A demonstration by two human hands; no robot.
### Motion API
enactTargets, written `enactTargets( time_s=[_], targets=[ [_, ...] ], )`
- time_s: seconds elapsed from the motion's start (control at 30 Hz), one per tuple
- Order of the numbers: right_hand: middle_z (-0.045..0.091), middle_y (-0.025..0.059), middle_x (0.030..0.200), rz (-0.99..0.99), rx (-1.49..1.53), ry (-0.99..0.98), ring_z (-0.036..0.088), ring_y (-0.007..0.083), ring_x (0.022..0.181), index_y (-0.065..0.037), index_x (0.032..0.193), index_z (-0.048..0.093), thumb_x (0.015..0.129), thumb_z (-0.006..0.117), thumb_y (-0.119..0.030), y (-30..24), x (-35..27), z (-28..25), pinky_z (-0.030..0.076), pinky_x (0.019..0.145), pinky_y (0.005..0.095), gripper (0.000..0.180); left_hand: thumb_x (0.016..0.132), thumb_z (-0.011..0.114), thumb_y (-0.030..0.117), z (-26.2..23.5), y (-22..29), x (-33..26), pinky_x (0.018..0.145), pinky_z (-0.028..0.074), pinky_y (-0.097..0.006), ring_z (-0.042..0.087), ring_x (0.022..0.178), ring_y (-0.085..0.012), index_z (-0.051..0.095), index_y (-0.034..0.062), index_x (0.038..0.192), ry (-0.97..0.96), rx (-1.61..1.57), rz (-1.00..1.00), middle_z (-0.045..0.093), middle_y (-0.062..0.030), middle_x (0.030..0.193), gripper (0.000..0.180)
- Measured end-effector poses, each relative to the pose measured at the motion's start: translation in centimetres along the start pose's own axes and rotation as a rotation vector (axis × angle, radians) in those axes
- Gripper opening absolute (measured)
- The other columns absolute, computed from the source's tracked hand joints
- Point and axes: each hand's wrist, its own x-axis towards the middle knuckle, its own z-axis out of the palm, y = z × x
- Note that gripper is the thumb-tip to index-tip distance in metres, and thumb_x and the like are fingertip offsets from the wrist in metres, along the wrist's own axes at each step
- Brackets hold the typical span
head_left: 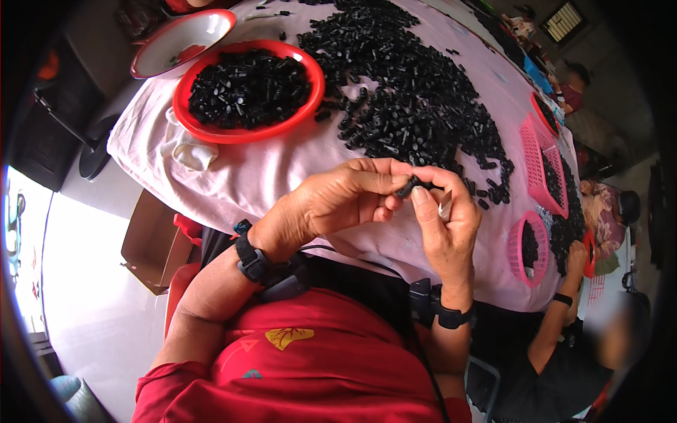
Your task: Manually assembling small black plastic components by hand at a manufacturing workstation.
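A black piece (407,187) is held where the fingertips meet, just on the near side of the pile (423,106). The left forearm is slanted inward across the body; the right is raised more steeply, its fingers turned toward the left hand (342,194). The piece is pinched between the left thumb and forefinger, the remaining fingers being loosely curled below. By the right hand (453,222), partly closed, the piece is met with the thumb, while a thin white object (445,204) is lodged between thumb and fingers; its kind cannot be told.

Beneath, the table (486,257) is draped in pink cloth, and its near edge is passed over by both forearms. To the left, bare cloth is left between the hands and a red basin (271,132), filled with black pieces, beyond which a white bowl (156,56) is seen. To the right, room is bounded by a pink basket (534,169) and a round basket (517,254), near which a co-worker's forearm (566,285) is extended.
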Motion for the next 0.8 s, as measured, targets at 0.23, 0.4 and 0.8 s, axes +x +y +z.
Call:
enactTargets(
  time_s=[0.23, 0.4, 0.8],
  targets=[
    [0.066, 0.0041, 0.078, 0.064, 0.052, 0.032, 0.059, 0.0056, 0.069, -0.001, 0.099, 0.057, 0.091, 0.061, -0.009, -0.2, -0.2, -0.3, 0.046, 0.062, 0.0207, 0.012, 0.093, 0.064, 0.021, 1.1, 0.5, -0.1, 0.062, 0.046, -0.019, 0.058, 0.074, -0.0059, 0.063, 0.0052, 0.103, 0.080, 0.238, 0.001, 0.064, 0.0017, 0.086, 0.018],
    [0.062, 0.0020, 0.077, 0.052, 0.034, 0.057, 0.056, 0.0052, 0.067, 0.000, 0.097, 0.057, 0.091, 0.062, -0.009, 0.1, -0.3, -0.2, 0.045, 0.060, 0.0201, 0.012, 0.092, 0.065, 0.022, 1.6, 0.5, 0.0, 0.064, 0.045, -0.018, 0.058, 0.074, -0.0045, 0.064, 0.0046, 0.104, 0.114, 0.431, 0.060, 0.065, 0.0020, 0.087, 0.021],
    [0.067, 0.0074, 0.078, 0.126, 0.251, 0.080, 0.065, 0.0100, 0.074, 0.001, 0.104, 0.056, 0.092, 0.060, -0.008, -0.9, -0.3, -0.6, 0.049, 0.066, 0.0215, 0.016, 0.096, 0.057, 0.016, 2.0, 1.2, -0.9, 0.072, 0.051, -0.021, 0.064, 0.086, -0.0097, 0.057, 0.0012, 0.120, 0.016, 0.377, 0.100, 0.066, -0.0040, 0.099, 0.029]
  ],
)
